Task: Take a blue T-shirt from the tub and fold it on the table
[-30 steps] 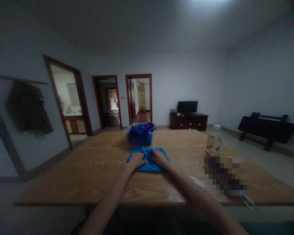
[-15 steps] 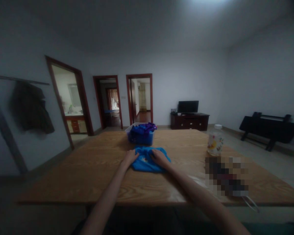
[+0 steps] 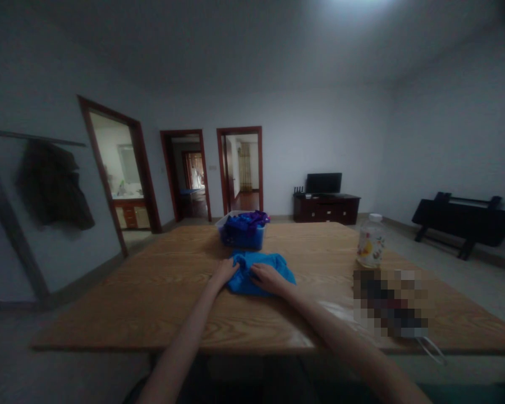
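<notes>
A bright blue garment point(image 3: 273, 261) lies bunched on the wooden table in front of me; its exact kind is hard to make out. My left hand point(image 3: 224, 271) is closed on its left edge, with the fingers over the fabric. Curled over the middle of the garment, my right hand point(image 3: 266, 277) pinches the cloth, and its wrist covers part of the right side. Just behind the garment stands a clear plastic bin point(image 3: 219, 225) heaped with dark blue and purple cloth point(image 3: 244, 229).
On the right of the wooden table point(image 3: 151, 303) stands a clear jar point(image 3: 370, 244) with a white lid and printed pattern. A blurred-out item point(image 3: 393, 306) with a white strap point(image 3: 431, 349) lies near the front right edge. A TV cabinet point(image 3: 326, 209) stands beyond.
My right hand has shifted left across the garment, towards my left hand. The small print seen on the cloth before is now covered. My left hand stays nearly in place.
</notes>
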A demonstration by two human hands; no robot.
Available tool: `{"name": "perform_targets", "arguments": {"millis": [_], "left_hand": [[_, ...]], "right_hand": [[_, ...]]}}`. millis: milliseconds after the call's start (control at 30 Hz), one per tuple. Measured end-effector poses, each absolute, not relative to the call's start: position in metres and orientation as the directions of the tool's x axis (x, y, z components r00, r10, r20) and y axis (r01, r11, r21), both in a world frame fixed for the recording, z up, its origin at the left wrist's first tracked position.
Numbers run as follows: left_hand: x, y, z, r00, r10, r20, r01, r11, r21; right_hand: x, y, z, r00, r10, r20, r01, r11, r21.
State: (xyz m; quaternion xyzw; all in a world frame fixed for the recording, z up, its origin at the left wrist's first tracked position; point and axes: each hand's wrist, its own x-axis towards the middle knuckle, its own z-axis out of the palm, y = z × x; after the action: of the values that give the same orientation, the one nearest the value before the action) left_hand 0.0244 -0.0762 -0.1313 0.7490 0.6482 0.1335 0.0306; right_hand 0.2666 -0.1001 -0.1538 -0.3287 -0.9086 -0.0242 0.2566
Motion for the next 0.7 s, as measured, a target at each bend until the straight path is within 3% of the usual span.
{"name": "perform_targets", "arguments": {"millis": [233,400,700], "left_hand": [[0.023,-0.074,-0.135,0.146,0.973,0.177,0.957,-0.184,0.224],[0.023,-0.072,-0.137,0.138,0.973,0.183,0.962,-0.176,0.209],[0.024,-0.070,-0.137,0.138,0.976,0.168,0.965,-0.171,0.200]], "right_hand": [[0.273,-0.095,-0.146,-0.595,0.656,0.463,0.722,0.690,-0.050],[0.283,-0.089,-0.143,-0.533,0.703,0.470,0.776,0.628,-0.059],[0.275,-0.098,-0.150,-0.649,0.618,0.444,0.676,0.736,-0.037]]}}
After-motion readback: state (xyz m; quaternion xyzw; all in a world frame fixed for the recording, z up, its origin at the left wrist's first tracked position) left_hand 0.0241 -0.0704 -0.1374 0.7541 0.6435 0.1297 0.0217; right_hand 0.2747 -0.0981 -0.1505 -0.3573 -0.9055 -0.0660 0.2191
